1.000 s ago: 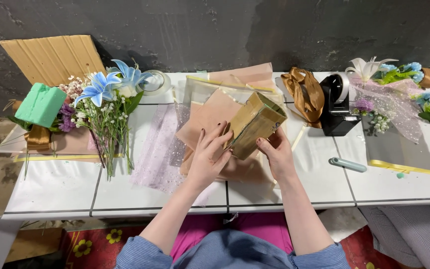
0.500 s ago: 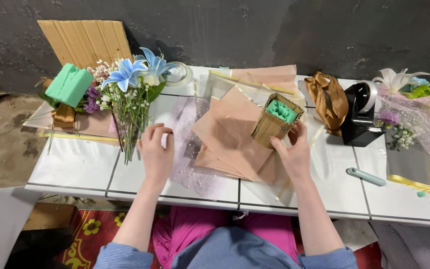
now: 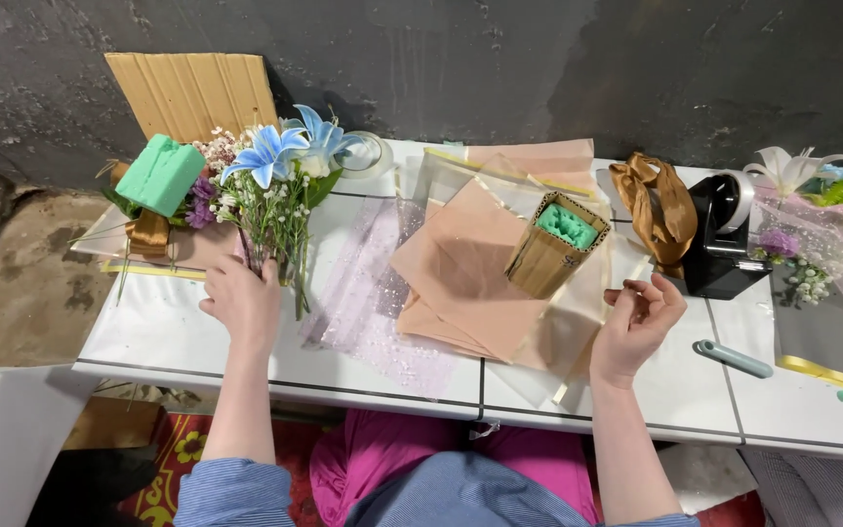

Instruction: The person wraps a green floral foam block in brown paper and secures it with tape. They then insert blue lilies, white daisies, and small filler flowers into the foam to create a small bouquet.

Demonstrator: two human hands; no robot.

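Left hand (image 3: 242, 301) grips flower stems (image 3: 275, 234); right hand (image 3: 636, 327) loose.

Flowers (image 3: 280, 161) blue w/ white and purple bits. Foam block (image 3: 160, 174) mint green. Wrapping paper (image 3: 470, 263) peach. Box (image 3: 553, 246) tan, ribbed, green inside. Ribbon (image 3: 654, 203) bronze. Tape dispenser (image 3: 714, 244) black. Table (image 3: 178, 332) white. Sleeves blue, thin stripes.

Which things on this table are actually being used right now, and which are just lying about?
In use:
left hand on the flower bunch
right hand beside the peach wrapping sheets
cardboard box with green foam

Lying about:
green foam block
brown ribbon
black tape dispenser
grey-green tool
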